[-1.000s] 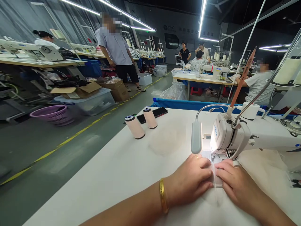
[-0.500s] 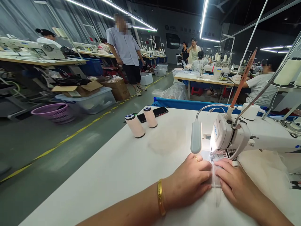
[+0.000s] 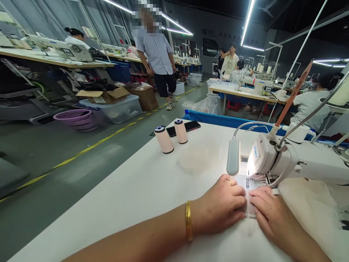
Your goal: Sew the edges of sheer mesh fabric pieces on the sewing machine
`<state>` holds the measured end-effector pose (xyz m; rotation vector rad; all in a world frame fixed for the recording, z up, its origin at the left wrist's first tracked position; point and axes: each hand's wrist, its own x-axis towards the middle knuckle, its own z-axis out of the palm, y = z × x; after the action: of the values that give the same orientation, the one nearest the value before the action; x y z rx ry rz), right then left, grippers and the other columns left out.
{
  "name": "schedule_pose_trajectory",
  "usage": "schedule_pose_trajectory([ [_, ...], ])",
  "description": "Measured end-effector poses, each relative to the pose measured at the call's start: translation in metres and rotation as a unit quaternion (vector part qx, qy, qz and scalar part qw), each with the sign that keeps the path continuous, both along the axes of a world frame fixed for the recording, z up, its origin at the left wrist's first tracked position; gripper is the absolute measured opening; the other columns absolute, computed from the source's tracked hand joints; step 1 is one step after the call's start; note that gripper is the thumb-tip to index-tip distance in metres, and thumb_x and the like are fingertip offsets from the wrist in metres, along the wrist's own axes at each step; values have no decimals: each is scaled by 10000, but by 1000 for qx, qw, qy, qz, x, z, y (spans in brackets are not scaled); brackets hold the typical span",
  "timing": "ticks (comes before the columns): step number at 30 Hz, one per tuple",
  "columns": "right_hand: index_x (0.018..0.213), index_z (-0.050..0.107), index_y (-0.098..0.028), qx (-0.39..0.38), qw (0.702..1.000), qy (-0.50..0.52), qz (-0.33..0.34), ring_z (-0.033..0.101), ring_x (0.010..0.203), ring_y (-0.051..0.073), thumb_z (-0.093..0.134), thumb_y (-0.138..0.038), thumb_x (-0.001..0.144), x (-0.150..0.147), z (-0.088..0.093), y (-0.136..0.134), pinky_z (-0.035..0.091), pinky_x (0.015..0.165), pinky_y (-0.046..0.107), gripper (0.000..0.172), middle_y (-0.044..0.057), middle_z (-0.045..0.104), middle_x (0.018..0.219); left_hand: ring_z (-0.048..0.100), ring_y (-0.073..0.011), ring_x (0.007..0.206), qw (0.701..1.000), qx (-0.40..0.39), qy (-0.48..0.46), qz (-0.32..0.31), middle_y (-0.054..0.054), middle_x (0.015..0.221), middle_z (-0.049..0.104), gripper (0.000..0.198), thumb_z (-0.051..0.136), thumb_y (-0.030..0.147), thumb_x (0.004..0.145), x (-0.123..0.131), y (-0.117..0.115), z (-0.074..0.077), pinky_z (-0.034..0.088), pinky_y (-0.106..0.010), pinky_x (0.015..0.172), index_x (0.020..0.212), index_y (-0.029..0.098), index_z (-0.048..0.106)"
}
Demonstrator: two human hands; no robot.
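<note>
A white sewing machine [image 3: 321, 162] stands on the right of the white table [image 3: 131, 207]. A thin white fabric strip [image 3: 248, 205] runs from below its needle area [image 3: 247, 182] toward me. My left hand [image 3: 223, 205], with a gold bracelet at the wrist, has its fingers curled and pressed at the strip's left side. On the other side my right hand [image 3: 275, 213] rests low, fingers together and slightly bent on the strip's right edge. The fingertips hide part of the strip. Just above my left hand hangs a grey lamp head [image 3: 233, 158].
Two pale pink thread cones [image 3: 164, 141] stand near a black phone [image 3: 195, 126] at the table's far edge. Sheer pale fabric [image 3: 305, 200] lies right of my right hand. A person [image 3: 155, 54] walks in the aisle, past boxes and a purple basket [image 3: 76, 120].
The view has shifted slightly, so the background sits further right. The person in the aisle has stepped closer. A loose end of the strip in front of my hands no longer shows.
</note>
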<state>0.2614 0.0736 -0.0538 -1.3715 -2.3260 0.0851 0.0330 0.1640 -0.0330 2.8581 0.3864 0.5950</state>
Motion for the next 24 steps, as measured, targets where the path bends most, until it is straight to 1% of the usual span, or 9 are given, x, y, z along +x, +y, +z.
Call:
schedule_pose_trajectory([
  [3,1153,627,-223,-7,1000,-1,-5,630,1115,306,400,-37,996,1,1,0,583,862,470,333,95,714,1211,566,-227,879,1000,17,8,3,-41,1001,706,147,714,330,926,1,-7,-3,384,-415,863,1046,248,695],
  [5,1151,630,-219,-10,1000,-3,-13,628,1117,304,405,-46,1003,1,1,0,583,890,483,321,94,718,1207,555,-232,888,1000,21,10,4,-47,1004,687,150,716,331,918,1,-11,-5,384,-420,874,1048,257,706],
  [8,1127,642,-217,-12,1000,-9,-23,636,1105,304,416,-53,998,2,1,0,586,892,487,307,97,723,1204,553,-235,899,1000,15,8,8,-55,1011,681,147,708,332,926,1,-14,-7,383,-429,882,1052,257,713],
  [11,1115,653,-223,-19,999,-11,-29,639,1105,305,425,-61,995,3,2,0,588,890,485,305,93,723,1217,560,-244,922,1000,8,4,11,-56,1039,682,169,700,353,944,1,-14,-9,382,-441,894,1088,266,715],
  [14,1161,661,-218,-10,999,-14,-38,643,1124,308,424,-64,991,3,0,1,590,900,484,329,102,723,1229,560,-245,918,1000,12,1,16,-54,1040,679,171,680,355,962,1,-12,-10,377,-442,886,1105,270,717],
  [16,1179,670,-213,6,998,-23,-50,651,1133,312,424,-64,985,3,-2,2,585,916,493,347,109,726,1244,560,-243,913,1000,17,0,21,-54,1022,674,158,674,346,965,2,-10,-10,374,-435,879,1095,268,720],
  [19,1144,697,-214,21,997,-39,-70,666,1119,317,424,-77,982,5,-7,5,576,934,517,345,113,723,1295,560,-237,893,999,27,3,29,-53,985,664,132,656,346,978,5,-6,-10,369,-425,867,1051,258,722],
  [22,1136,705,-219,20,996,-43,-79,674,1096,315,414,-75,975,6,-9,5,588,887,496,363,116,713,1334,571,-242,903,999,34,2,33,-54,998,670,138,650,359,988,7,-2,-11,364,-423,860,1049,258,720],
  [24,1172,692,-220,27,996,-37,-71,670,1099,312,401,-63,977,6,-5,3,586,870,476,384,117,706,1343,583,-249,930,999,33,-6,31,-56,1024,682,138,646,349,991,6,-1,-12,363,-427,866,1063,255,717],
])
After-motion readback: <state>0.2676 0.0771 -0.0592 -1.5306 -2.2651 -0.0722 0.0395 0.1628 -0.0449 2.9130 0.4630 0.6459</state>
